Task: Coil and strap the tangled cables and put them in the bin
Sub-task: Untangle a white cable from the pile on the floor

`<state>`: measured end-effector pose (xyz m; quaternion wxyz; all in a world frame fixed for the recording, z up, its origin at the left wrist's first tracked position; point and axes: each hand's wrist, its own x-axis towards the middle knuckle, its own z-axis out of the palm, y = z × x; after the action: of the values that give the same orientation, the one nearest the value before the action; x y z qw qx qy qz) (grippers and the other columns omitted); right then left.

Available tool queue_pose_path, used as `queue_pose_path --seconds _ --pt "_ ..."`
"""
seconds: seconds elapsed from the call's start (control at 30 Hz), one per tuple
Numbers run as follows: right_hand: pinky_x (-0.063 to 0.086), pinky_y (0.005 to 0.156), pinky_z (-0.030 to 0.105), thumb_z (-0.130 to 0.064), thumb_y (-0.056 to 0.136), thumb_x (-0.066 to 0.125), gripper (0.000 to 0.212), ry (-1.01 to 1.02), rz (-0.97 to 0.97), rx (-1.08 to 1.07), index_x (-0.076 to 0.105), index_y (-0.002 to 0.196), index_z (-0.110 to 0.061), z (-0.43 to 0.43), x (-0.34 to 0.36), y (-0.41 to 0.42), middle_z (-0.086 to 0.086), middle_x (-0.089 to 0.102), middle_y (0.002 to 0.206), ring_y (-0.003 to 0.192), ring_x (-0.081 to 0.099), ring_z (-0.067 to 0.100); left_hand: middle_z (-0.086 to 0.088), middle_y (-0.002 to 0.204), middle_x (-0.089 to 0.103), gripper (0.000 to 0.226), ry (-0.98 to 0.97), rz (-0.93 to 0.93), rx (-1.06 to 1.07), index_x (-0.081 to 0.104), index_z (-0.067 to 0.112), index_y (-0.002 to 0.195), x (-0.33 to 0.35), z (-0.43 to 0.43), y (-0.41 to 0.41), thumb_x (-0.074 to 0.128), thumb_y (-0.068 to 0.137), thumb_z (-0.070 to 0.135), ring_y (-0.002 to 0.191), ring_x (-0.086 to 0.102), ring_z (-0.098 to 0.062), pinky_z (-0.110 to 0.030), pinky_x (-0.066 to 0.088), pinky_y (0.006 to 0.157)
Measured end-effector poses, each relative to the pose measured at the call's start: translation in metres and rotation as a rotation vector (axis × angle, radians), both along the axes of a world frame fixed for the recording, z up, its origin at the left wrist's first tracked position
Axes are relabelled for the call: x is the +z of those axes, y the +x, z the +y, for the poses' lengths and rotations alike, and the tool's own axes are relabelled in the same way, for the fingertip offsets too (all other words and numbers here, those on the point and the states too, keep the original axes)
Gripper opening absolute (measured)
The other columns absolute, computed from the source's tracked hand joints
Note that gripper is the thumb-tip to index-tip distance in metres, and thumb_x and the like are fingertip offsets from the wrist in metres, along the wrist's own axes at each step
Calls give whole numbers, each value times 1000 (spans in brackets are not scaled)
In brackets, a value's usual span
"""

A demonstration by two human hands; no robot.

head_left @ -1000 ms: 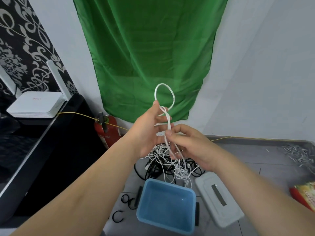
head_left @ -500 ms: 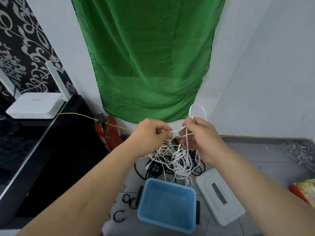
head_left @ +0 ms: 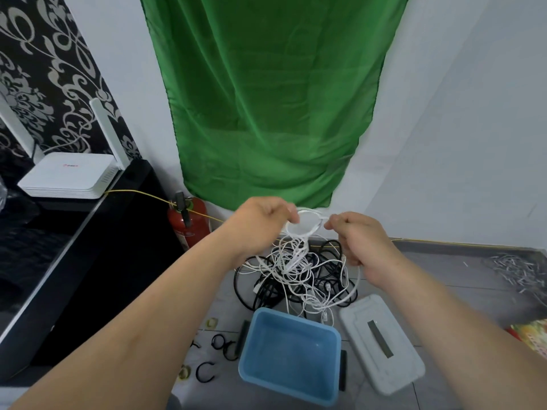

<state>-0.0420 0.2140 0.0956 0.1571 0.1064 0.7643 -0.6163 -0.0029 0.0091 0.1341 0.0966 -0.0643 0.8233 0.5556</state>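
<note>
The blue bin (head_left: 291, 355) holds nothing; beyond it, tangled cables (head_left: 299, 273) lie heaped, both hands (head_left: 262, 220) (head_left: 359, 241) pinching a white cable loop (head_left: 305, 223).

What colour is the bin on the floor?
Light blue; the bin shows clearly in the head view, below the hands.

colourful packet (head_left: 532, 335): cut off by the right edge
router logo (head_left: 71, 165): too small to read
black cables (head_left: 263, 291): partly hidden under white cables (head_left: 299, 270)
</note>
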Motion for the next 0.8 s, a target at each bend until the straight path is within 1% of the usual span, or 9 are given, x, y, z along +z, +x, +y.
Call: queue_pose_path --seconds 0.07,0.13,0.17,0.23,0.33,0.43,0.5,0.6,0.8 --pt "18 48 21 -20 100 57 17 39 -64 -96 65 88 -11 8 -14 -4 -2 35 50 41 25 13 13 99 67 31 93 0 262 69 15 98 1 -8 -8 43 109 26 41 25 -10 -19 24 39" --pt "22 50 23 -14 98 58 13 114 -99 -206 61 85 -11 19 -28 -7 1 40 58 48 31 15 -5 54 66 32 146 45 487 68 18 95 2 -16 -14 42 109 31 39 28 -12 -20 26 40" --pt "26 50 24 -12 97 57 16 143 -128 -257 58 82 -11 29 -37 -9 2 42 63 52 34 16 3 43 53 33 168 78 582 68 20 92 6 -21 -16 42 108 32 40 32 -12 -20 28 40" --pt "35 51 24 -8 99 53 21 191 -208 -327 50 79 -10 52 -57 -14 2 40 71 58 36 14 5 56 47 34 182 181 743 66 23 85 15 -35 -17 41 107 32 48 40 -15 -24 35 46" --pt "37 49 25 -8 103 43 12 239 -276 -419 52 111 -9 83 -80 -18 5 37 73 56 40 14 4 64 52 37 202 364 920 64 25 76 23 -56 -17 41 101 39 60 47 -21 -37 41 59" --pt "39 57 26 -14 104 40 23 135 -256 -626 58 118 -8 90 -95 -25 17 50 77 48 51 23 4 60 45 36 172 410 830 65 27 80 23 -56 -13 41 103 41 59 42 -19 -36 37 57" --pt "50 66 36 -28 101 44 26 179 -151 -688 61 110 -11 79 -95 -31 22 66 95 68 61 28 6 59 44 34 132 393 719 67 27 83 18 -50 -12 43 103 41 56 40 -18 -32 36 55" --pt "51 76 40 -36 98 46 30 285 49 -551 63 104 -12 55 -77 -28 18 68 103 87 64 34 10 52 43 27 215 268 479 68 27 89 12 -35 -7 47 104 36 49 32 -15 -26 28 49" --pt "45 98 37 -22 96 56 30 540 184 -267 63 125 -16 11 -33 -10 16 61 128 116 59 34 0 66 48 24 370 65 94 60 26 127 14 -5 5 47 107 20 48 35 -12 -23 30 44"
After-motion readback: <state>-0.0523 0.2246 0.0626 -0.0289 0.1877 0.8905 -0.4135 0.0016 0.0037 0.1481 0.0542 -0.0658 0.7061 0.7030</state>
